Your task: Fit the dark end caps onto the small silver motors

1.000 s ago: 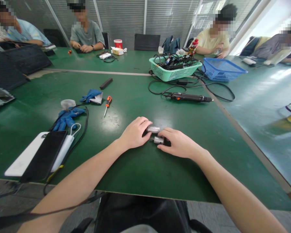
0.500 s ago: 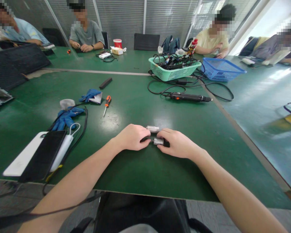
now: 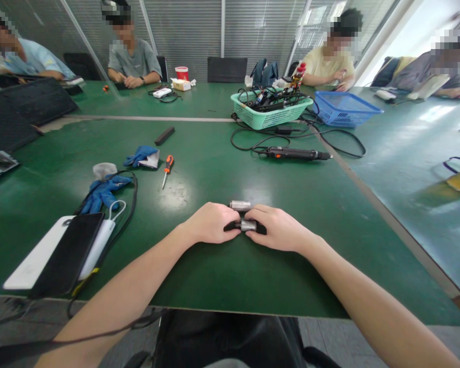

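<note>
Near the front edge of the green table, my left hand (image 3: 214, 223) and my right hand (image 3: 278, 227) face each other, both closed. Between them is a short silver metal cylinder (image 3: 248, 225) with black parts on both sides. My left fingers pinch the black part (image 3: 232, 225) at its left end, and my right fingers grip the cylinder's right side, where more black shows. A second silver cylinder (image 3: 239, 205) lies just beyond the fingertips, partly hidden by my hands. What exactly these parts are is too small to tell.
An orange-handled screwdriver (image 3: 167, 168), blue gloves (image 3: 104, 194), a dark bar (image 3: 164, 135) and phones (image 3: 67, 255) with a cable are on the left. A black electric screwdriver (image 3: 299, 154), a green basket (image 3: 268, 117) of tools and a blue basket (image 3: 343, 110) stand beyond. Several people sit around.
My left hand has brought the black part in to meet the silver cylinder, closing the small gap between them. The whole view has shifted slightly.
</note>
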The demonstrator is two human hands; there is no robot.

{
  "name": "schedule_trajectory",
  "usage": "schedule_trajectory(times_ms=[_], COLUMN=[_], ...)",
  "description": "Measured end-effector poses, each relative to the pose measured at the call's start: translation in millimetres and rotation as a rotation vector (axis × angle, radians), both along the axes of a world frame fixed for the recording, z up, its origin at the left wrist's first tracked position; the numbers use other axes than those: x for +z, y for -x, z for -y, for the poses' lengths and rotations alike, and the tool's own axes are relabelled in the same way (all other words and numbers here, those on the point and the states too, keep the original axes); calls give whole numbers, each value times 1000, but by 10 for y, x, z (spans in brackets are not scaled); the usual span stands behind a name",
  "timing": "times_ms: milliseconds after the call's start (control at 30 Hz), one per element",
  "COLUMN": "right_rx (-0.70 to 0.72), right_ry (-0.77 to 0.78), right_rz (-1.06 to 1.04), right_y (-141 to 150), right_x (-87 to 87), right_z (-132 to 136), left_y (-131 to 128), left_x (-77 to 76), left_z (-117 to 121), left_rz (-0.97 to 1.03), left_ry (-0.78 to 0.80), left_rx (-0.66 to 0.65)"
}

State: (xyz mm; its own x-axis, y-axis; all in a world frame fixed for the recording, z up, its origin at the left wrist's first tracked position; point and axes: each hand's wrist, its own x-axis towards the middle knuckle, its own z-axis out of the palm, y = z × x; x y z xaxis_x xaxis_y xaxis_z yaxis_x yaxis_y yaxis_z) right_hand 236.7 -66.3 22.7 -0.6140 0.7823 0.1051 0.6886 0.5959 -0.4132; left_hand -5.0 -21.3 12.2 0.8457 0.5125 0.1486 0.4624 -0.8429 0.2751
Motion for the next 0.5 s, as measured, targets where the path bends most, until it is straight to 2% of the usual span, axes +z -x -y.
schedule_trajectory(times_ms=[500], right_rx=[7], right_ry=[-9], right_rz=[-45], right_y=[34], right_x=[-34], right_z=[-12], left_y=[3], left_x=[-8], left_z=[-21], left_rz=[0], left_ry=[22], left_rx=[-28])
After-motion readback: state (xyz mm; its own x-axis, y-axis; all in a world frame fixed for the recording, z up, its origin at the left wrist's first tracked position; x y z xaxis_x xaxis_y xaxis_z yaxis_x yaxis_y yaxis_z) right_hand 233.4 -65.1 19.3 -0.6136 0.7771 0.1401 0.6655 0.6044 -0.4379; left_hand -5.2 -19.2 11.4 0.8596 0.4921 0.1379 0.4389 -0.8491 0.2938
